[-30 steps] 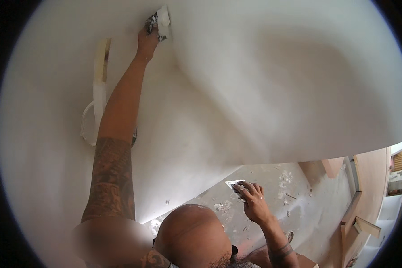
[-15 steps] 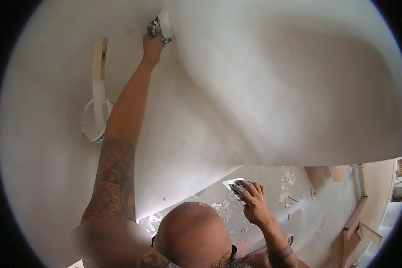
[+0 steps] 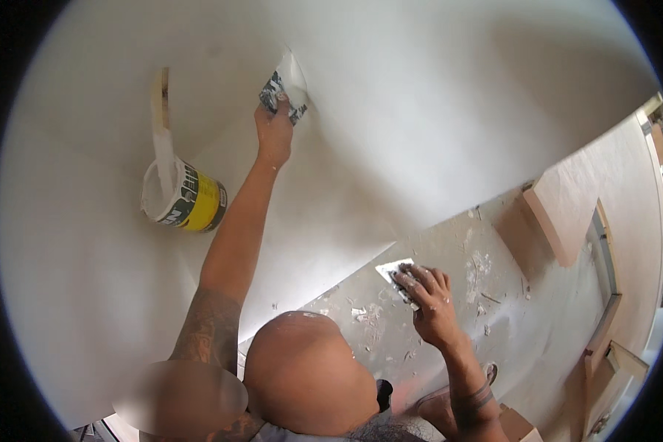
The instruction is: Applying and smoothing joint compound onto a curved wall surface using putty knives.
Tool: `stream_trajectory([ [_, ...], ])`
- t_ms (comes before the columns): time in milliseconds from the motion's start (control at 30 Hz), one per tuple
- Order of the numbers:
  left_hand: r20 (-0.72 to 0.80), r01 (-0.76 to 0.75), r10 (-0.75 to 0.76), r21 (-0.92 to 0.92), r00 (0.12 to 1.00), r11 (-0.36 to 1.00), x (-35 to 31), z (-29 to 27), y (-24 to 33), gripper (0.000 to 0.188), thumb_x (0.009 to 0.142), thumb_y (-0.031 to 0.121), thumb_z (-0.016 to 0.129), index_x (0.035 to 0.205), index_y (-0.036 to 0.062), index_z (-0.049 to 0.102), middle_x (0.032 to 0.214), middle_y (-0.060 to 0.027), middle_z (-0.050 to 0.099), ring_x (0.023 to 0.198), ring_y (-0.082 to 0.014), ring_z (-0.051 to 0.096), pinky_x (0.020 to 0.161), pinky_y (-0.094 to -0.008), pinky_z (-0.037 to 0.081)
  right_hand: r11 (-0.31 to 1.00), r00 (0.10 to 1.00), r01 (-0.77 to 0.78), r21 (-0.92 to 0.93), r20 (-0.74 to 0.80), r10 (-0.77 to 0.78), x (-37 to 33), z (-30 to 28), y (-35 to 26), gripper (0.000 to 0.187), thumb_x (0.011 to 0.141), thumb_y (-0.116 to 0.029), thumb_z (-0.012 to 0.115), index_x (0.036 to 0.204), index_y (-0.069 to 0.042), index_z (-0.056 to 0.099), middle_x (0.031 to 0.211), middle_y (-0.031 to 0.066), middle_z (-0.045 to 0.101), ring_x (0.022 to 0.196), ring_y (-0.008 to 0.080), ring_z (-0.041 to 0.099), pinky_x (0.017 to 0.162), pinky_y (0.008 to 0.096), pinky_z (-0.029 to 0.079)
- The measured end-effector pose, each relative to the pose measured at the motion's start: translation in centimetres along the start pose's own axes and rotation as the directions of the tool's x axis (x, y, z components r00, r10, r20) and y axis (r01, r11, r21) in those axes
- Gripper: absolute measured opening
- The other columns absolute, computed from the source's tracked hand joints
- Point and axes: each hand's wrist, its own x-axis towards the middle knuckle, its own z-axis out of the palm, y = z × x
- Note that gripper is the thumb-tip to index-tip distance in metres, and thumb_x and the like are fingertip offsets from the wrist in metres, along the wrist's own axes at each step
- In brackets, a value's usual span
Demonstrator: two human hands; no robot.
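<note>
My left hand (image 3: 274, 132) reaches forward, closed on a filling knife (image 3: 284, 94) with a dark, putty-smeared back. White filler lies along its blade, whose edge meets the smooth white curved surface (image 3: 412, 125). At lower right, my right hand (image 3: 433, 306) grips a second, smaller filling knife (image 3: 399, 278), held apart from the surface, above the floor. White smears mark those fingers. Left of my left forearm stands a round bucket (image 3: 202, 200) with a yellow and black label. A long putty-coated wooden stick (image 3: 162, 129) leans out of it.
The grey floor (image 3: 390, 324) below the surface's edge is strewn with white crumbs and splashes. At right lie pinkish wooden panels (image 3: 567, 206) and a wooden frame piece (image 3: 619, 368). One bare foot (image 3: 491, 373) shows near my right forearm.
The view has shifted, and the bucket's label now shows beside my left arm. My left hand with its filling knife appears lower and further right; my right hand still grips the other.
</note>
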Motion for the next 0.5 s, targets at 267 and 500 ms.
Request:
stream_trajectory([
  [267,0.095,0.064,-0.062,-0.016,0.994,0.998,-13.3,2.4,1.8,0.027,0.101,0.022,0.058,0.110,-0.0039,0.061,0.090,-0.0008,0.065,0.076,-0.0074,0.054,0.067,-0.0248,0.045,0.998,0.987,0.021,-0.059,-0.160,-0.031,-0.4,-4.4,-1.4,0.066,0.064,0.013,0.060,0.124,-0.015,0.064,0.131,0.0095,0.060,0.119,0.0308,0.054,0.099,0.0451,0.038],
  [500,0.464,0.005,0.049,-0.115,0.885,0.993,-26.3,3.3,2.4,0.027,0.095,-0.003,0.051,0.121,0.0010,0.053,0.095,0.0000,0.050,0.084,-0.0071,0.044,0.075,-0.0215,0.041,0.975,0.898,0.115,-0.192,-0.400,-0.184,-2.0,-9.6,-4.0,0.037,0.084,-0.002,0.059,0.120,-0.008,0.061,0.124,0.0226,0.061,0.113,0.0399,0.057,0.096,0.0504,0.044],
])
